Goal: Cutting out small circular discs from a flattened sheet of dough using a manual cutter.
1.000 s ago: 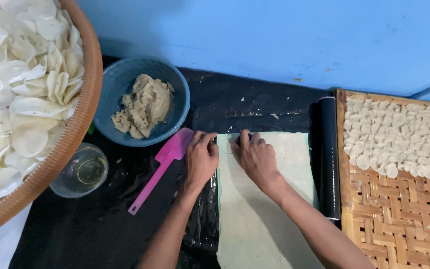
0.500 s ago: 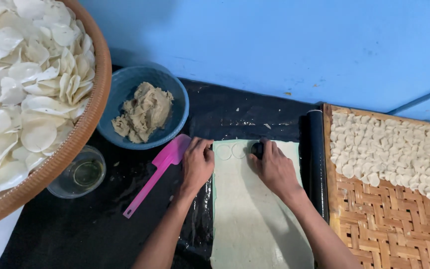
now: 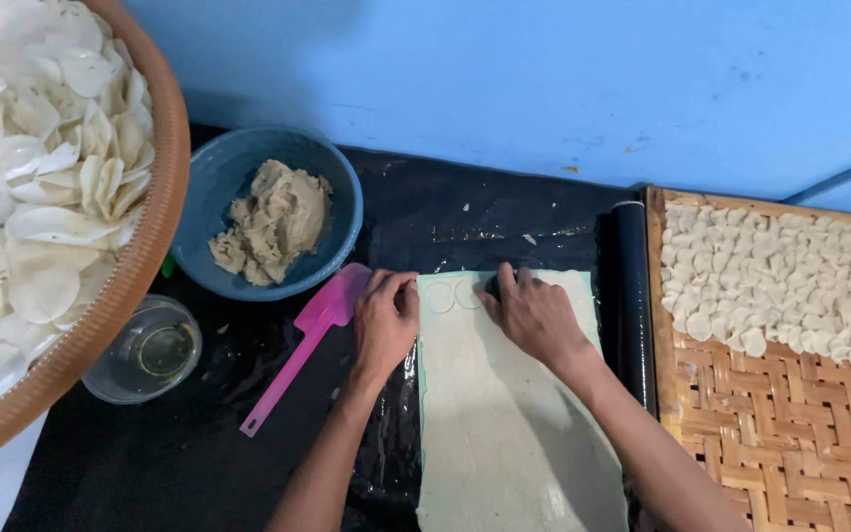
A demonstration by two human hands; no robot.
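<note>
Fingers [image 3: 398, 288] of the left hand [image 3: 386, 320] lie loosely curled, holding nothing, their tips resting on the left edge of the dough sheet [image 3: 509, 424]. The right hand [image 3: 536, 315] presses down on the sheet's far end, fingers bent over a small dark object that is largely hidden; what it is cannot be told. Two round outlines [image 3: 453, 295] are marked in the dough between the hands. The pale sheet lies flat on the black-covered counter [image 3: 445, 212]. Just left of it rests a pink spatula [image 3: 307, 335], beyond that a blue bowl of brown paste [image 3: 266, 212], a clear glass bowl [image 3: 145, 350] and a large woven tray of white chips [image 3: 22, 197]. A black roll [image 3: 632, 296] borders the sheet's right side, beside a woven mat of small dough discs [image 3: 790, 286].
</note>
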